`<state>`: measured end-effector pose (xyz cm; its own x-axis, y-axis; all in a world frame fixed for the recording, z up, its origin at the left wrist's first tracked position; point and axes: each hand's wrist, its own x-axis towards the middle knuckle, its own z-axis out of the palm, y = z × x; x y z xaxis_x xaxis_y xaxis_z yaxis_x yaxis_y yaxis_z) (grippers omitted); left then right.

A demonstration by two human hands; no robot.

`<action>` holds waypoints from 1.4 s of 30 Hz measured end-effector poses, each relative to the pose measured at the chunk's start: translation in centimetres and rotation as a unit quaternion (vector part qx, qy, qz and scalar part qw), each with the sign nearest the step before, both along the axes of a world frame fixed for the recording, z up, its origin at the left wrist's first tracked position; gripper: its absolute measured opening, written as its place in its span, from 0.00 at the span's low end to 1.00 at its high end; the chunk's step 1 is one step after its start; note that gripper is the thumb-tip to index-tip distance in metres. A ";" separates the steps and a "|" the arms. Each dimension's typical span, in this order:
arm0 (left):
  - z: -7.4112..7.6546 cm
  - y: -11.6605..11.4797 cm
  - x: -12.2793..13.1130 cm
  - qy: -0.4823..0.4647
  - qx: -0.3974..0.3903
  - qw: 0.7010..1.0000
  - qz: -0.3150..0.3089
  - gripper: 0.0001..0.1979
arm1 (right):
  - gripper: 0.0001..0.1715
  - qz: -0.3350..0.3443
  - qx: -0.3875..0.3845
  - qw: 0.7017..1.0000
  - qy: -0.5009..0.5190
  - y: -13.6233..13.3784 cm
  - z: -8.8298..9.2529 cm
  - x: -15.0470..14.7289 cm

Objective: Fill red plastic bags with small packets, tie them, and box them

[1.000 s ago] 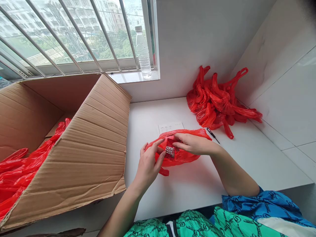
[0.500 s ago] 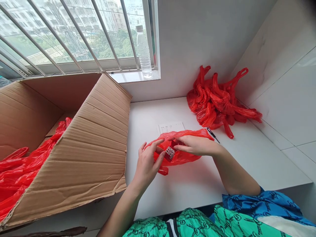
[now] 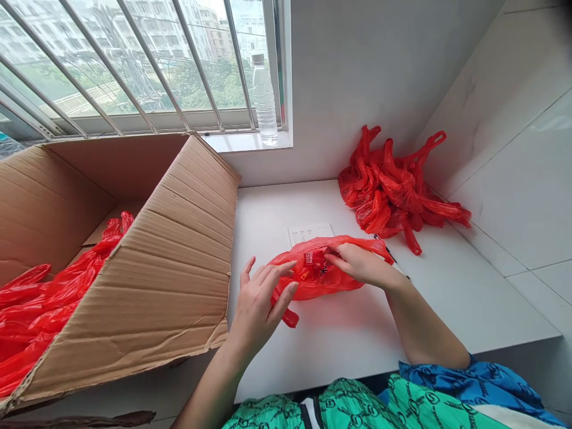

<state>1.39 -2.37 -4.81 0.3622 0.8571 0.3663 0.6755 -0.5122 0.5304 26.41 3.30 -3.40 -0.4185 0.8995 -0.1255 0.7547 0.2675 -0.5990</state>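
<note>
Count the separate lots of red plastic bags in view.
3: one thin red plastic bag on the white counter between the left hand and right hand; a heap at the far right wall; a mass in the open brown cardboard box, perhaps hiding more.

No text reading clearly anywhere.

- Small packet (image 3: pixel 314 257) sitting inside red bag (image 3: pixel 333 285), showing white label patch with dark characters: too small and creased, not reading as words.
- Yellow and black print marks showing through bag film just below packet: shapes only, unreadable.
- Paper slip (image 3: pixel 310 232) lying on worktop (image 3: pixel 447 298) behind bag, carrying row of tiny printed marks near top edge: not legible.
- Green and blue garment (image 3: pixel 402 405) at bottom edge repeating round ring logo between crossing black lines; letters not coming through.
</note>
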 end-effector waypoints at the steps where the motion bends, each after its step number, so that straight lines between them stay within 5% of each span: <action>1: 0.2 -0.2 -0.4 0.011 0.005 1.000 -0.016 0.15 | 0.21 -0.016 0.007 1.000 -0.010 -0.5 0.0 0.1; 3: 0.3 -0.7 -1.2 0.026 0.015 0.998 -0.049 0.19 | 0.21 -0.021 0.029 0.999 -0.012 -1.8 0.6 0.6; 7: -0.6 -1.8 -2.4 0.012 0.048 0.997 -0.063 0.42 | 0.18 0.013 0.101 0.989 0.103 -5.1 3.2 3.2; 9: -1.7 -2.2 -2.7 0.009 0.050 0.998 -0.048 0.49 | 0.16 -0.049 0.171 0.974 0.138 -6.4 4.0 5.2; 12: -3.4 -2.5 -2.6 0.014 0.044 0.999 -0.004 0.50 | 0.18 -0.195 0.250 0.947 0.053 -7.4 4.0 7.9; 14: -4.0 -2.4 -2.4 0.012 0.043 0.999 0.019 0.50 | 0.23 -0.237 0.226 0.944 -0.029 -7.5 3.4 9.1; 19: -3.3 -3.1 -1.9 0.026 0.008 0.999 0.031 0.53 | 0.21 -0.193 0.133 0.971 -0.055 -6.8 2.8 9.2; 23: -3.1 -4.5 -2.4 0.066 -0.053 0.992 0.097 0.49 | 0.18 -0.180 0.187 0.966 -0.015 -5.7 3.9 8.5; 26: -2.9 -5.5 -3.1 0.111 -0.128 0.981 0.091 0.43 | 0.16 -0.166 0.228 0.959 0.034 -4.5 5.0 8.0; 31: 1.1 -5.0 -3.5 0.033 -0.095 0.990 0.098 0.29 | 0.15 -0.140 0.176 0.932 0.285 -1.8 6.1 5.9; 34: 4.8 -2.5 -2.8 -0.064 -0.007 0.984 0.163 0.20 | 0.15 -0.136 0.133 0.866 0.462 0.5 6.2 3.6; 38: 8.0 1.8 -0.7 -0.188 0.115 0.952 0.213 0.11 | 0.15 -0.154 0.143 0.802 0.560 3.0 5.7 0.2; 42: 9.1 4.5 2.0 -0.222 0.167 0.947 0.160 0.07 | 0.19 -0.092 0.119 0.819 0.554 3.1 5.4 -1.9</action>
